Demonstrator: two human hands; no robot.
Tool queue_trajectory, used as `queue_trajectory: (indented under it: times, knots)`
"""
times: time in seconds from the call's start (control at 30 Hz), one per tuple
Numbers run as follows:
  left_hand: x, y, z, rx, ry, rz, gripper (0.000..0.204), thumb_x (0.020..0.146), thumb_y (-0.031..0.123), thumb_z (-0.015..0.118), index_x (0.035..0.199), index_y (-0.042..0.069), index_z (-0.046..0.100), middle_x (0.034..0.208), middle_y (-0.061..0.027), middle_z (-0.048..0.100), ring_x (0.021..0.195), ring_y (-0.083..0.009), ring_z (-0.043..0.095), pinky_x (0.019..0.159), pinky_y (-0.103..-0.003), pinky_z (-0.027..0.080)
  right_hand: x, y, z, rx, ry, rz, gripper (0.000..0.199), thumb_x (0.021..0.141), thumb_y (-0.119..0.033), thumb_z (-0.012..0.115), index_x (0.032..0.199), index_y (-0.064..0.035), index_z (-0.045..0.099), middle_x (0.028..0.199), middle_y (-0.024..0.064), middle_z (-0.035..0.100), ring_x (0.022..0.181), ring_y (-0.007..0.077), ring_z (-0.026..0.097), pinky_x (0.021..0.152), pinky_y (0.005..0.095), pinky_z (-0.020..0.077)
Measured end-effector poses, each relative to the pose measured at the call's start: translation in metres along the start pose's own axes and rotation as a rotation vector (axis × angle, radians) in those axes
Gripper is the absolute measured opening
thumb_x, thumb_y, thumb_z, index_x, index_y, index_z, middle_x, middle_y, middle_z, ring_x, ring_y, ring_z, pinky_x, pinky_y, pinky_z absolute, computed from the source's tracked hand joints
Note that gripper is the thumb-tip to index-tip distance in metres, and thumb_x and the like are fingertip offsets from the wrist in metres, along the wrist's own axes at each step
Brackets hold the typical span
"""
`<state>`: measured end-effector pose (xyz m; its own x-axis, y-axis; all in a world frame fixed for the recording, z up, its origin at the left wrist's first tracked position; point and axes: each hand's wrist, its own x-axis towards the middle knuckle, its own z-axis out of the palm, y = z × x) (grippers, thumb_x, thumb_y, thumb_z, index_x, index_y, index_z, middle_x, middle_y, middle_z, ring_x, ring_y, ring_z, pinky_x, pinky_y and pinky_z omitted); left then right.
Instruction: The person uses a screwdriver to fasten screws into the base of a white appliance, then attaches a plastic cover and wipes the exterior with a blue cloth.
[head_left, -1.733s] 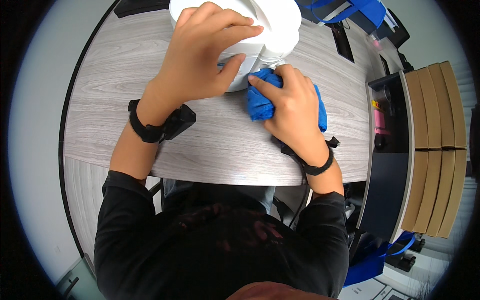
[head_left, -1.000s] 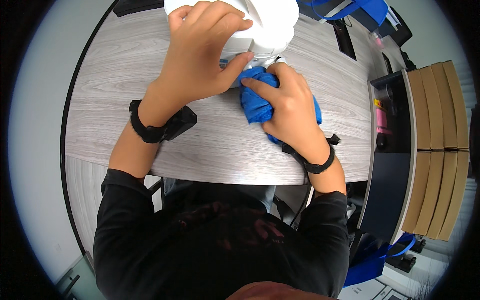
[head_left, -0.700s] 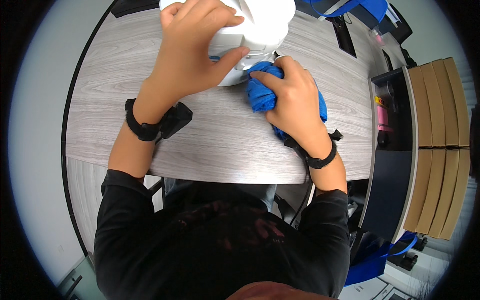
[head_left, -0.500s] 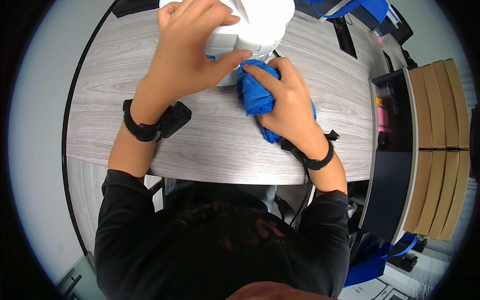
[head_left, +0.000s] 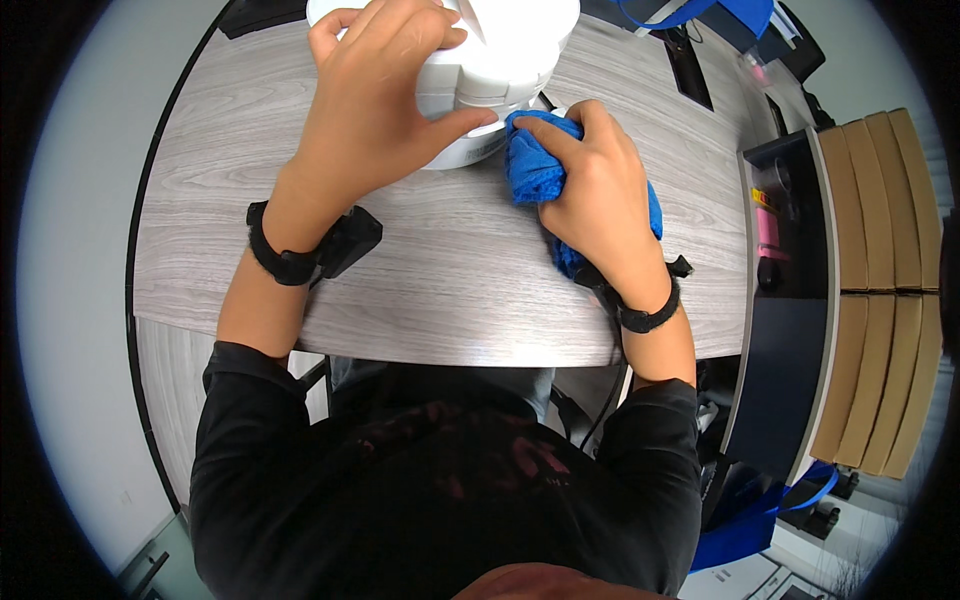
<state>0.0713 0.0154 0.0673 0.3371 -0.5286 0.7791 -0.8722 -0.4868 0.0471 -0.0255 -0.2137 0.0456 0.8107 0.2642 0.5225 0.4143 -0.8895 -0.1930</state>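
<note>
At the far edge of the view stands a white rounded appliance (head_left: 515, 60), perhaps a rice cooker; its top is cut off by the frame. My left hand (head_left: 372, 125) grips its lid, with bent fingers over the top and the thumb at the front rim. To the right of the appliance, my right hand (head_left: 598, 185) is closed around a crumpled blue cloth (head_left: 533, 165). Part of the cloth hangs out below the palm and beside the wrist. The cloth's far end is close to the appliance's lower right side; whether they touch I cannot tell.
Both hands work over a grey wood-grain table (head_left: 450, 290) with a curved front edge. Along the right stands a dark shelf unit (head_left: 775, 375) beside upright brown cardboard boxes (head_left: 865, 380). A blue bag (head_left: 745, 20) lies at the far right. Black straps with small devices circle both wrists.
My right hand has moved to the right with the blue cloth, uncovering the appliance's lower front. The appliance has turned and shifted slightly left under my left hand.
</note>
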Motion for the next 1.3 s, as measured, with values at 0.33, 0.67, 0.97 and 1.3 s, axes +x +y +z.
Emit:
queue_trajectory:
  times: [0.33, 0.67, 0.97, 1.3]
  knots:
    - [0.006, -0.007, -0.009, -0.053, -0.031, 0.039, 0.06, 0.065, 0.022, 0.095, 0.116, 0.012, 0.065, 0.128, -0.005, 0.069, 0.125, -0.0225, 0.06, 0.105, -0.043, 0.03, 0.001, -0.009, 0.003, 0.208, -0.037, -0.077, 0.059, 0.056, 0.005, 0.074, 0.113, -0.0087, 0.077, 0.094, 0.0144, 0.058, 0.083, 0.0329, 0.06, 0.07, 0.0395, 0.0511]
    - [0.002, -0.045, -0.024, -0.199, -0.048, 0.104, 0.043, 0.073, 0.018, 0.09, 0.107, 0.007, 0.066, 0.12, -0.0096, 0.071, 0.122, -0.0292, 0.062, 0.102, -0.041, 0.043, 0.002, -0.008, -0.025, 0.264, -0.017, 0.016, 0.062, 0.054, 0.001, 0.079, 0.113, -0.0145, 0.075, 0.101, 0.0106, 0.06, 0.089, 0.033, 0.065, 0.074, 0.0398, 0.0566]
    - [0.009, -0.004, -0.009, -0.09, 0.076, -0.022, 0.064, 0.07, 0.03, 0.094, 0.12, 0.009, 0.06, 0.113, -0.0078, 0.063, 0.107, -0.0262, 0.057, 0.092, -0.038, 0.043, 0.016, -0.006, -0.009, 0.419, 0.242, -0.032, 0.072, 0.061, 0.008, 0.072, 0.13, -0.0137, 0.072, 0.111, 0.011, 0.06, 0.098, 0.0274, 0.063, 0.083, 0.0346, 0.0545]
    - [0.006, -0.009, -0.007, -0.037, 0.043, 0.047, 0.061, 0.072, 0.032, 0.092, 0.12, 0.011, 0.06, 0.111, -0.005, 0.062, 0.104, -0.0227, 0.056, 0.093, -0.038, 0.034, 0.011, 0.006, 0.001, 0.51, 0.05, 0.014, 0.076, 0.059, 0.011, 0.074, 0.131, -0.0123, 0.072, 0.107, 0.0091, 0.059, 0.095, 0.0267, 0.063, 0.078, 0.034, 0.0542]
